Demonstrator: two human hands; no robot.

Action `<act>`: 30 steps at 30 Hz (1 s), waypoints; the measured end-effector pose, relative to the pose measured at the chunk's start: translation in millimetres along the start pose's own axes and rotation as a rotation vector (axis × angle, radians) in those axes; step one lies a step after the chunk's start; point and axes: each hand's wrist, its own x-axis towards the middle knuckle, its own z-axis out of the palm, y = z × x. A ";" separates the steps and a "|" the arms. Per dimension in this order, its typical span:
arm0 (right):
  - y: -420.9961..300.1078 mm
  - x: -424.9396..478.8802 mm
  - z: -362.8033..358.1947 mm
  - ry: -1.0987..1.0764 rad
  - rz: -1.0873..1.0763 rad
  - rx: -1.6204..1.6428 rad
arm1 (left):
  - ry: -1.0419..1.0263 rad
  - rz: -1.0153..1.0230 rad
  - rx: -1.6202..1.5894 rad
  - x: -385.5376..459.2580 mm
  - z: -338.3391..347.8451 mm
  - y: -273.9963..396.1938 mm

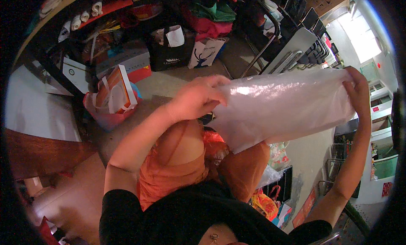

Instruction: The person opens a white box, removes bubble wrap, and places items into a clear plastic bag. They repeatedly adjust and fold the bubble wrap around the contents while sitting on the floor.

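A long translucent plastic bag [285, 105] is stretched sideways above my lap, with shiny wrinkles along its upper side. At its left end my left hand [203, 96] pinches the edge; the hand is slightly blurred. My right hand [356, 89] grips the opposite end, fingers curled over the plastic. The bag looks flat, and nothing can be made out inside it. Below its left corner, a red plastic bag [215, 138] shows between my legs, which are in orange clothing [177, 172]. The film partly covers my knee on the right.
A pink bag [108, 119] holding an orange-and-white box [122, 89] stands on the floor to the left. Beyond are a shoebox-like carton [127, 62], a black bag [171, 54] and a white paper bag [206, 53]. Folded metal-framed furniture [285, 57] leans at upper right.
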 end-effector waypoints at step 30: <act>-15.1 10.9 -7.0 -0.060 0.123 -0.001 | 0.318 0.069 0.265 -33.3 40.7 31.0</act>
